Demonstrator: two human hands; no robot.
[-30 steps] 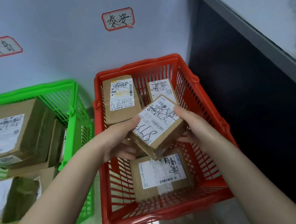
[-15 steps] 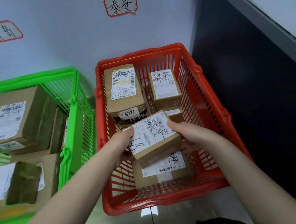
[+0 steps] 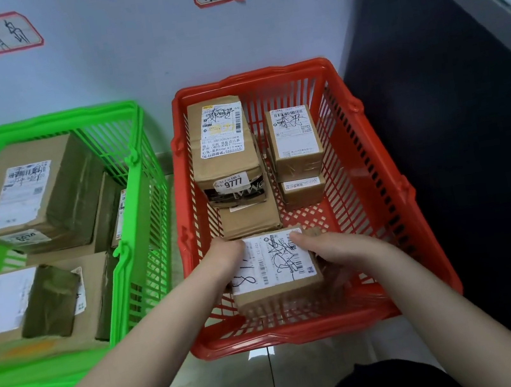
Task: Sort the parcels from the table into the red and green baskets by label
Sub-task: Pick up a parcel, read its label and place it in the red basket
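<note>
While both hands clasp it, the parcel (image 3: 272,267) sits low in the near end of the red basket (image 3: 303,333), label up, with handwriting scrawled across it. The left hand (image 3: 228,254) curls round its left edge. The right hand (image 3: 333,251) takes the right side, thumb laid on the label and fingers tucked down out of sight; neither grip looks slack. Whether the box rests on the basket floor or on something beneath, I cannot tell. It looks a small, stiff cardboard carton, taped, probably light enough for one hand, and sturdy rather than fragile. The glossy label could be slick, so bare cardboard on two opposite sides is the better hold, as now. At the far end stand other parcels (image 3: 224,151); the green basket (image 3: 61,118) to the left holds bigger boxes (image 3: 29,192).
</note>
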